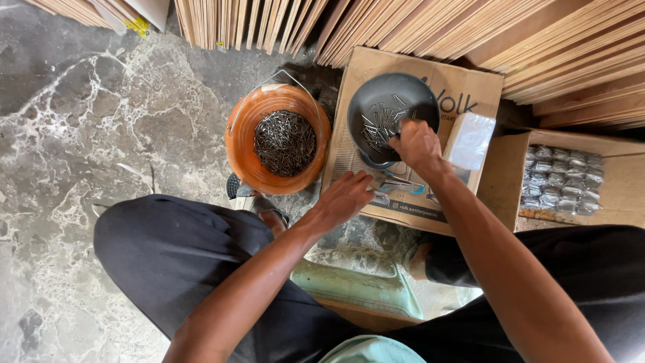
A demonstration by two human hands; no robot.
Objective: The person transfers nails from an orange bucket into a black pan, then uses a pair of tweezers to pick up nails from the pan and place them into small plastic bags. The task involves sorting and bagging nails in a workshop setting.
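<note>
My right hand [416, 144] reaches into a black bowl [376, 101] of loose nails, fingers pinched among them. The bowl rests on a flattened brown cardboard box [470, 87]. Resting on that box's near part, my left hand [346, 197] has its fingers spread beside several small flat packets [396, 185]. An orange bucket [245, 134] filled with dark nails stands on the floor just left of the box.
A clear plastic bag [468, 140] lies right of the bowl. An open carton [504, 175] at right holds several small filled bags. Stacked wooden strips [416, 23] line the back. My black-trousered legs flank a green seat [356, 286] on marble floor [74, 134].
</note>
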